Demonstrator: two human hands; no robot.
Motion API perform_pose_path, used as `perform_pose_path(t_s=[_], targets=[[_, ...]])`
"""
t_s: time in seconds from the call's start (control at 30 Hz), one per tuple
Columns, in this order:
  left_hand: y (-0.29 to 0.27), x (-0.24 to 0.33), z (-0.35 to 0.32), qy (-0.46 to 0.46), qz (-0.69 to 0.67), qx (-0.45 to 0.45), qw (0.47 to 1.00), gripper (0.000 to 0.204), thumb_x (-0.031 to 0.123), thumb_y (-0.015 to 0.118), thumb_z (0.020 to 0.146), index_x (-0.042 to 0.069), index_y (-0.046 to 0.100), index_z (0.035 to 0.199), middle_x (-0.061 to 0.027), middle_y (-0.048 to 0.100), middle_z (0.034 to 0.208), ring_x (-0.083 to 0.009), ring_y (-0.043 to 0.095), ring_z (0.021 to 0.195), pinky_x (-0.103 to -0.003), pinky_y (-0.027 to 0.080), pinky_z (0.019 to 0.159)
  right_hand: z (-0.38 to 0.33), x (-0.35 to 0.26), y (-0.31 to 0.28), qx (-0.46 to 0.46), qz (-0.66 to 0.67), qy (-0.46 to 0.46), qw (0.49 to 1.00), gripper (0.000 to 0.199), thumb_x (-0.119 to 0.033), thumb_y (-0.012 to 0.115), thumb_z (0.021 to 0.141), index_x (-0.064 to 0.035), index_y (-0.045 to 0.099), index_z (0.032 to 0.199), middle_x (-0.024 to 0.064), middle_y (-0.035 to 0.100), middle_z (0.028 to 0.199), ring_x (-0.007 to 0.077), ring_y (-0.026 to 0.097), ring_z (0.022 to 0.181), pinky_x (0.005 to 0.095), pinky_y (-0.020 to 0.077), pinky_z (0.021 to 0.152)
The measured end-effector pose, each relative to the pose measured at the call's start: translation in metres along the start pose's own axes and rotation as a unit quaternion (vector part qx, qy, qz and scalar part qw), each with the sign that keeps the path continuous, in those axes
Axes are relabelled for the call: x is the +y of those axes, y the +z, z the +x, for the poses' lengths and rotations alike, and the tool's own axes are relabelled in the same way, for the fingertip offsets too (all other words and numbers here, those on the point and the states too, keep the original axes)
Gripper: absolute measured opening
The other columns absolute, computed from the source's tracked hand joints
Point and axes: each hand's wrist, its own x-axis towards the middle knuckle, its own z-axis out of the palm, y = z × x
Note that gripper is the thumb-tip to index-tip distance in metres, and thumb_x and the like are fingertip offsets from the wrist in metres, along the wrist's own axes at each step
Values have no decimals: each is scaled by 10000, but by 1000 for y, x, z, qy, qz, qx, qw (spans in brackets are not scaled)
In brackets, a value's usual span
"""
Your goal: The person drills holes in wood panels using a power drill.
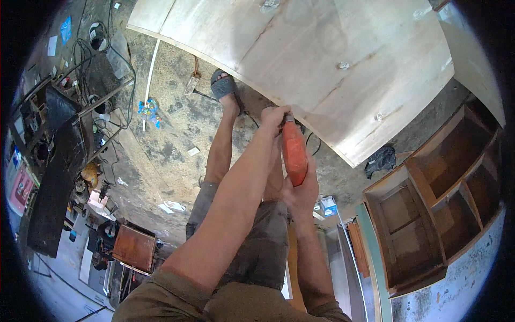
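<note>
My right hand (301, 188) is wrapped round the rear of an orange, long-bodied tool (294, 150) that looks like a power tool; its exact kind cannot be made out. The tool's grey front end points away from me, at the near edge of a large pale wooden panel (322, 70). My left hand (274, 116) is closed at that front end, with its fingers curled and partly hidden. The working tip does not show. Pale patches and brownish streaks mark the panel's top.
A wooden shelf frame with compartments (410, 228) lies at the right, near a black plastic bag (380, 161). A white strip (152, 80), cables (129, 70) and scraps litter the floor at left. My sandalled foot (224, 86) stands by the panel's edge.
</note>
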Motion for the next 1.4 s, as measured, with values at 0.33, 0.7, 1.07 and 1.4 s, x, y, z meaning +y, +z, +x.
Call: perform_pose_path(t_s=[0.33,0.7,1.07,1.4], targets=[[-9,-7,-13,-24,-295,-61,953,95,90,586,844,-1,604,862,-84,606,784,-183,585,673,-295,501,612,-5,-9,-10,-18,16,-13,1000,683,-85,705,754,-62,409,1370,203,540,1282,333,560,1161,378,472,930],[-111,93,-5,153,-368,30,917,224,162,535,853,-30,540,968,-86,570,786,-189,571,688,-306,484,604,51,-69,41,-57,-32,-163,985,649,-43,696,729,-37,452,1330,185,598,1188,325,612,1069,355,491,874],[-121,131,9,131,-263,1,956,209,215,611,859,9,639,866,-49,625,818,-111,564,665,-242,410,531,77,-101,67,-85,-65,-173,979,640,-65,705,732,-31,447,1317,184,585,1193,335,619,1036,370,499,851],[-115,153,-29,85,-210,60,972,187,200,622,855,24,641,796,-34,599,749,-124,549,639,-268,436,578,74,-150,84,-66,-97,-86,989,678,28,614,695,-64,418,1337,183,559,1224,368,564,1089,409,483,887]])
